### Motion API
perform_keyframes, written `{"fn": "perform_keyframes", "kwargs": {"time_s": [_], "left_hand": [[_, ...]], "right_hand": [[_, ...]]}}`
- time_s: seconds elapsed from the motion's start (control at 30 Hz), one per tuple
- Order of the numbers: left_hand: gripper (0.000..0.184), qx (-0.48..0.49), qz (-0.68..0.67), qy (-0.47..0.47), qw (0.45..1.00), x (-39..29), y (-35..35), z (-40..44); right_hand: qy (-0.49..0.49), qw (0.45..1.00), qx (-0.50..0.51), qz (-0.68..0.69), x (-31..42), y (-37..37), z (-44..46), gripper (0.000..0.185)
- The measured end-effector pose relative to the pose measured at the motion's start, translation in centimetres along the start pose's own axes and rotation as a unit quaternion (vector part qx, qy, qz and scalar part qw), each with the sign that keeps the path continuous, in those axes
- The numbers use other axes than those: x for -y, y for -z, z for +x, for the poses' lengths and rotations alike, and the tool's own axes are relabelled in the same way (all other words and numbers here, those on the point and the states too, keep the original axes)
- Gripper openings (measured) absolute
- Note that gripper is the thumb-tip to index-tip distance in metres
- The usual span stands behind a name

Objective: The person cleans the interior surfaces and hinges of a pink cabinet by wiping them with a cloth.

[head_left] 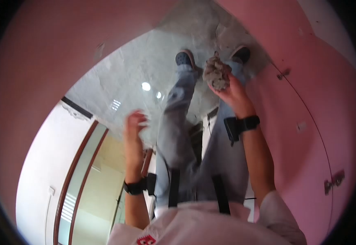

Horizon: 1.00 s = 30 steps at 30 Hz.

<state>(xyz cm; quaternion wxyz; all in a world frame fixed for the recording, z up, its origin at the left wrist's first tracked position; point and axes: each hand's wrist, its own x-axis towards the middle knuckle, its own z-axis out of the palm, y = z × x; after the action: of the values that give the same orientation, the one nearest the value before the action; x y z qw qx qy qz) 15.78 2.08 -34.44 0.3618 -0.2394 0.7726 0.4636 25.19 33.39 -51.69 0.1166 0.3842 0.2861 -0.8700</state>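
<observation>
My right hand [236, 94] is closed around a crumpled grey-brown cloth [216, 73], held out above the floor near my right shoe. The cloth is bunched up, and part of it is hidden by my fingers. Off to the left, my left hand [135, 122] hangs over the floor with loosely bent fingers, somewhat apart and blurred. Nothing shows in it. A black strap with a small box sits on each wrist.
Pink panels [300, 122] rise close on the right, with metal latches [334, 182] on them. Another pink surface [43, 61] curves along the left. Beneath me is a glossy grey floor [120, 77]. A brown-framed doorway or window [80, 179] stands at lower left.
</observation>
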Motion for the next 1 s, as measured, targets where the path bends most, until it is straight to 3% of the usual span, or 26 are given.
{"fn": "perform_keyframes", "kwargs": {"time_s": [0.03, 0.1, 0.17, 0.23, 0.27, 0.3, 0.33, 0.37, 0.4, 0.43, 0.5, 0.53, 0.57, 0.63, 0.77, 0.83, 0.9, 0.97, 1.0], "left_hand": [[0.045, 0.062, 0.071, 0.002, 0.996, 2.3, -8.9, -6.0], [0.040, 0.186, 0.089, 0.036, 0.978, 5.6, -13.7, -3.9], [0.041, 0.212, 0.044, 0.071, 0.974, 7.9, -18.9, 0.6], [0.044, 0.148, 0.048, 0.085, 0.984, 11.1, -23.7, 5.8], [0.047, 0.109, 0.033, 0.054, 0.992, 12.4, -25.8, 7.4], [0.049, 0.053, 0.031, 0.026, 0.998, 14.9, -27.4, 9.7], [0.049, 0.047, 0.035, 0.032, 0.998, 15.3, -28.1, 11.1], [0.051, 0.056, 0.048, 0.025, 0.997, 14.7, -29.0, 12.0], [0.052, 0.068, 0.058, 0.014, 0.996, 14.6, -30.2, 12.9], [0.052, 0.069, 0.056, 0.009, 0.996, 15.6, -31.0, 13.7], [0.054, 0.135, 0.094, -0.055, 0.985, 17.6, -33.1, 15.7], [0.055, 0.117, 0.022, -0.021, 0.993, 17.8, -33.5, 15.1], [0.055, 0.098, -0.078, 0.014, 0.992, 17.3, -34.2, 14.4], [0.055, 0.144, 0.019, 0.019, 0.989, 16.6, -35.8, 14.1], [0.058, 0.166, 0.027, -0.065, 0.984, 12.2, -37.7, 15.2], [0.058, 0.184, -0.013, -0.039, 0.982, 11.8, -37.5, 16.3], [0.056, 0.168, -0.099, -0.061, 0.979, 13.0, -37.9, 17.6], [0.054, 0.182, -0.097, -0.011, 0.978, 12.0, -36.1, 18.8], [0.052, 0.173, -0.044, -0.030, 0.984, 11.7, -35.7, 19.3]], "right_hand": [[-0.010, 0.998, 0.015, 0.059, 0.4, 7.5, -3.7, 0.033], [-0.036, 0.990, -0.007, 0.140, -3.2, 9.6, -2.6, 0.034], [-0.096, 0.967, -0.042, 0.231, -7.6, 11.4, -2.2, 0.036], [-0.074, 0.963, -0.054, 0.255, -7.2, 11.5, -2.5, 0.035], [0.015, 0.999, -0.040, 0.008, -6.6, 11.4, -3.4, 0.036], [0.091, 0.970, -0.012, -0.227, -8.1, 12.7, -2.6, 0.036], [-0.065, 0.982, -0.073, 0.160, -9.2, 14.0, -1.4, 0.039], [-0.074, 0.981, -0.073, 0.163, -9.2, 13.8, -1.7, 0.039], [-0.031, 0.997, -0.037, -0.063, -8.6, 14.0, -2.4, 0.040], [0.022, 0.958, 0.002, -0.286, -8.1, 14.2, -2.4, 0.040], [-0.048, 0.990, -0.060, -0.117, -10.0, 16.1, 0.2, 0.036], [-0.224, 0.956, -0.159, 0.100, -7.8, 14.3, 1.7, 0.037], [-0.176, 0.966, -0.189, 0.010, -6.8, 12.9, 2.0, 0.036], [-0.205, 0.951, -0.231, 0.000, -6.9, 15.5, 3.8, 0.034], [-0.146, 0.970, -0.191, 0.024, -3.1, 18.1, 7.0, 0.033], [0.027, 0.954, -0.198, -0.225, -3.2, 17.2, 9.2, 0.033], [0.027, 0.959, -0.161, -0.231, -3.1, 15.7, 9.3, 0.033], [0.018, 0.970, -0.128, -0.208, -2.3, 13.2, 9.3, 0.032], [-0.005, 0.972, -0.132, -0.193, -2.0, 13.0, 9.6, 0.032]]}}
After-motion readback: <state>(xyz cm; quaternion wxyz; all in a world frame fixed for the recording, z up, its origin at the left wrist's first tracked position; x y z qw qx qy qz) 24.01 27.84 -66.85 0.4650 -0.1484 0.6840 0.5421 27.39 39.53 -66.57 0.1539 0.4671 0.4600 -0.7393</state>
